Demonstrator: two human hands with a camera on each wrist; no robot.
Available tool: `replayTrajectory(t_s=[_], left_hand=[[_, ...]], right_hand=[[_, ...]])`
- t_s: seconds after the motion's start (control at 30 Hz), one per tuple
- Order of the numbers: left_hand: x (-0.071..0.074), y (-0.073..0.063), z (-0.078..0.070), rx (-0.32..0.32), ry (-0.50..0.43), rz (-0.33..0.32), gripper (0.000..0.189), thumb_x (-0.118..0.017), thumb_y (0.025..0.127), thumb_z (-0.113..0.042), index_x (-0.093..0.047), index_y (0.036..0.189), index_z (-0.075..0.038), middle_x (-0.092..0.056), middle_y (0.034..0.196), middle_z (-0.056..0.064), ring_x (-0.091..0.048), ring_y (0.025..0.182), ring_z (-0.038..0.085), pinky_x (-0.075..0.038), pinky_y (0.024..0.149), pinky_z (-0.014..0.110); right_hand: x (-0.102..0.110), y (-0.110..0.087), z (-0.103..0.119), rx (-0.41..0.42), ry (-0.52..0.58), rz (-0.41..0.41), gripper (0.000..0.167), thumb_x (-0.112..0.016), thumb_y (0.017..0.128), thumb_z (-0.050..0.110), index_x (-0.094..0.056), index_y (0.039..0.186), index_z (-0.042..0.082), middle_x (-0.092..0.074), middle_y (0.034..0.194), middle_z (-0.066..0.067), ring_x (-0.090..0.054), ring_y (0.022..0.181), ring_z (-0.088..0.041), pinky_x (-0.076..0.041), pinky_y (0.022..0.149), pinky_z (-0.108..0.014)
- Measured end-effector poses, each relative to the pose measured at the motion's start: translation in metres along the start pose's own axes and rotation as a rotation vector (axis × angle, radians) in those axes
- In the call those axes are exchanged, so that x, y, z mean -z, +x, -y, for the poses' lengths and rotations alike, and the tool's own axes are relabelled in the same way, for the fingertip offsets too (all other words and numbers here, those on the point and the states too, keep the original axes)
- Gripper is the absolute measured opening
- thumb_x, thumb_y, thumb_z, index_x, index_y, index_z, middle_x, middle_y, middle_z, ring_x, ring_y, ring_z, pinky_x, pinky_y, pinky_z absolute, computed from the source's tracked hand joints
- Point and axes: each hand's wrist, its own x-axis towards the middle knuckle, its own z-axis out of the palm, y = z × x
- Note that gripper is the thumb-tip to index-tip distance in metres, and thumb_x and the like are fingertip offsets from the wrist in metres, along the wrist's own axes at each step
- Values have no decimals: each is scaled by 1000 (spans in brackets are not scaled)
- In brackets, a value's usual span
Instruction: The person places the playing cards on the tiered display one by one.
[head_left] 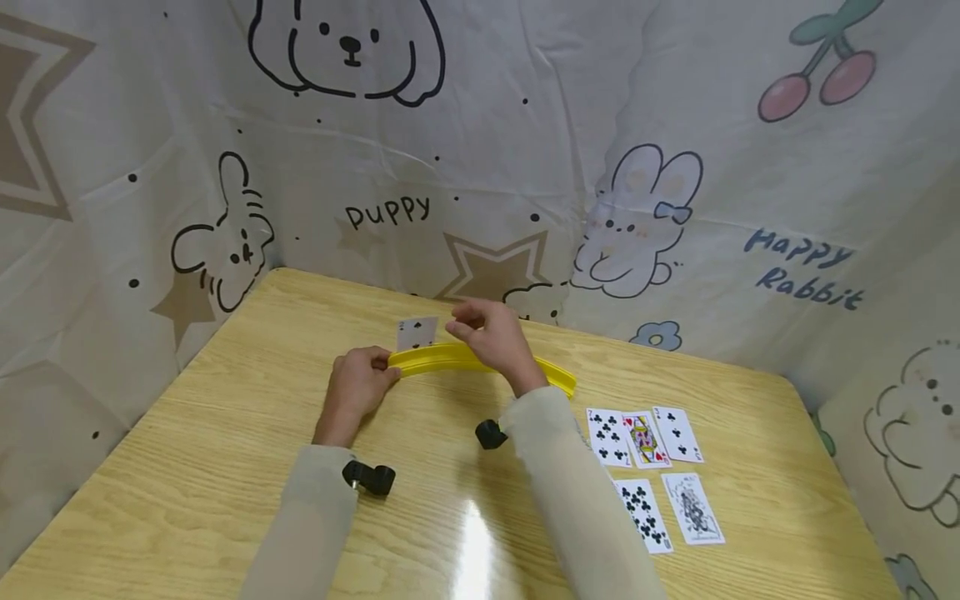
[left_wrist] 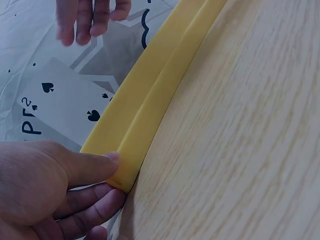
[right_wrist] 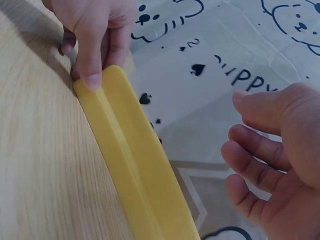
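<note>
A curved yellow card holder (head_left: 442,358) lies on the wooden table. My left hand (head_left: 358,385) pinches its left end, thumb on the front and fingers behind and below, as the left wrist view shows. Near that end a two of spades (head_left: 416,332) stands upright in the holder, its lower part hidden by the yellow wall. Above the middle of the holder is my right hand (head_left: 491,337), to the right of the card. In the right wrist view its fingers (right_wrist: 257,145) are loosely bent, apart from the card, with nothing between them.
To the right lie face-up cards in two rows: a seven of clubs (head_left: 607,437), a queen of hearts (head_left: 645,438) and a three of clubs (head_left: 679,433) above, another clubs card (head_left: 645,515) and a joker (head_left: 693,508) below. A printed cloth (head_left: 495,167) hangs behind the table.
</note>
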Motion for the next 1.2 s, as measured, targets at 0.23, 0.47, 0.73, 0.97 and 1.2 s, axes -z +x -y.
replayTrajectory(t_s=[0.23,0.47,0.73,0.97,1.2], left_hand=[[-1,-2,-1,0,9,-3,35,-73,93,-15,-68,123,1,-71,105,15,-66,94,28,-53,85,44],[0,-3,0,0,21,-14,33,-74,92,-14,-70,121,1,-72,107,16,-66,97,30,-52,87,46],[-2,-2,-2,-18,38,-14,33,-73,92,-15,-70,121,1,-71,108,17,-65,98,31,-52,87,46],[-2,-2,-2,-30,34,-5,34,-73,93,-15,-69,122,2,-71,108,18,-66,97,31,-53,86,46],[-1,-2,-2,-33,30,-1,37,-72,93,-15,-67,125,3,-71,106,18,-66,94,29,-54,83,44]], right_hand=[[16,-17,-11,-4,-38,-11,29,-71,95,23,-71,117,3,-70,108,-6,-63,93,-21,-54,76,-34],[25,-32,-18,-7,-71,-11,31,-74,93,22,-71,115,1,-70,101,-6,-64,91,-21,-54,75,-33],[35,-50,-24,1,-77,-34,28,-76,91,19,-72,112,1,-69,98,-6,-64,89,-21,-55,75,-35],[45,-65,-27,-13,-91,-11,31,-76,90,19,-72,113,-1,-70,101,-6,-64,91,-22,-54,79,-38],[51,-78,-29,-42,-97,-2,33,-79,88,21,-73,112,-1,-70,100,-6,-64,89,-21,-54,78,-38]])
